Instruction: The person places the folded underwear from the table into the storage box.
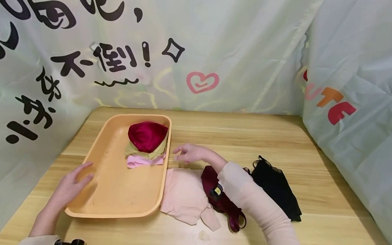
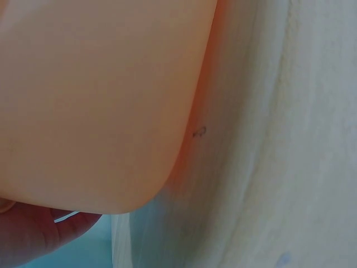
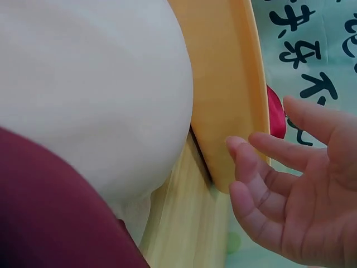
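My left hand [image 1: 69, 188] rests at the left rim of an orange plastic tray [image 1: 115, 216], its fingers relaxed and spread. In the left wrist view, part of that hand [image 2: 44, 231] shows beside the tray's wall [image 2: 100, 111]. My right hand [image 1: 191, 153] hovers just right of the tray's right rim, fingers loosely bent and holding nothing. Below it lies a pale pink bra [image 1: 185, 196], close against the tray. A burgundy bra [image 1: 230, 212] lies beside it, partly hidden by my right forearm. The right wrist view shows the right hand [image 3: 307, 190] with an empty palm.
Inside the tray, a dark red satin piece [image 1: 147, 135] sits on folded khaki cloth [image 1: 157, 151] and pink cloth [image 1: 146, 161]. A black garment with thin straps [image 1: 276, 186] lies on the wooden table [image 1: 241, 131] at right. Printed fabric curtains [image 1: 250, 56] enclose the table.
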`<state>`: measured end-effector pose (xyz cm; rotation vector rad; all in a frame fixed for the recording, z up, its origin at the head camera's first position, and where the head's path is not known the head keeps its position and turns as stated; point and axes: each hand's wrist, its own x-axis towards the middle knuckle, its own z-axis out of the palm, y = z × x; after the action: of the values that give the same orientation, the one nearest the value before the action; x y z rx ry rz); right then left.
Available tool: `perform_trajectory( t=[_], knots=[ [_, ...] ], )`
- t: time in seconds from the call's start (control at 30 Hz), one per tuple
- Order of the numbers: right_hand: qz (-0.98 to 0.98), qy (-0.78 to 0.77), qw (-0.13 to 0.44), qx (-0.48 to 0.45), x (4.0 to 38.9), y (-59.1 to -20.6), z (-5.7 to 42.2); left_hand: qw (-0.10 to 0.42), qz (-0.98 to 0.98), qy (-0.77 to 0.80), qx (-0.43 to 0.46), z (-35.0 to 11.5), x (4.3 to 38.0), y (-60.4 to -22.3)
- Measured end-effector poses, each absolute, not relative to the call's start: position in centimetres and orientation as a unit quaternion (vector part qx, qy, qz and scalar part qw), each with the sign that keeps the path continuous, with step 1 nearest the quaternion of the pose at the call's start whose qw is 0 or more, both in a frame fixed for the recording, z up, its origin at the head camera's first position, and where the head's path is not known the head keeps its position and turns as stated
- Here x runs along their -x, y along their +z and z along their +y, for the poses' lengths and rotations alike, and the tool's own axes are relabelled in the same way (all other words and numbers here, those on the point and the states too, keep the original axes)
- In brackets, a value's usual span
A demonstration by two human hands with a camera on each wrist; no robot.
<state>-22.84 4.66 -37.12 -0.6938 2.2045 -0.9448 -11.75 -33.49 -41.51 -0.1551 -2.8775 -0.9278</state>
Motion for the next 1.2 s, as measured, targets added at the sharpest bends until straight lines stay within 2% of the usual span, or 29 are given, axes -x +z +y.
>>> perform_trajectory(
  t=[0.2,0.43,0.8,1.07,1.2],
  knots=[
    [0.844,-0.323,0.307,0.3,22.1,-37.0,4.8,0.056,-0.945,-0.317,0.054,-33.5,11.8,-41.5],
    [0.879,-0.206,0.278,0.329,20.5,-36.6,5.2,0.041,-0.946,-0.317,0.047,-33.5,11.6,-41.6],
    [0.891,-0.156,0.282,0.321,18.8,-36.9,5.7,0.055,-0.949,-0.306,0.053,-33.4,11.7,-41.5],
    [0.878,-0.154,0.316,0.325,18.0,-37.8,6.2,0.049,-0.949,-0.308,0.05,-33.5,11.7,-41.5],
    [0.88,-0.143,0.315,0.324,17.7,-38.2,6.3,0.05,-0.949,-0.307,0.049,-33.5,11.7,-41.4]
  ],
)
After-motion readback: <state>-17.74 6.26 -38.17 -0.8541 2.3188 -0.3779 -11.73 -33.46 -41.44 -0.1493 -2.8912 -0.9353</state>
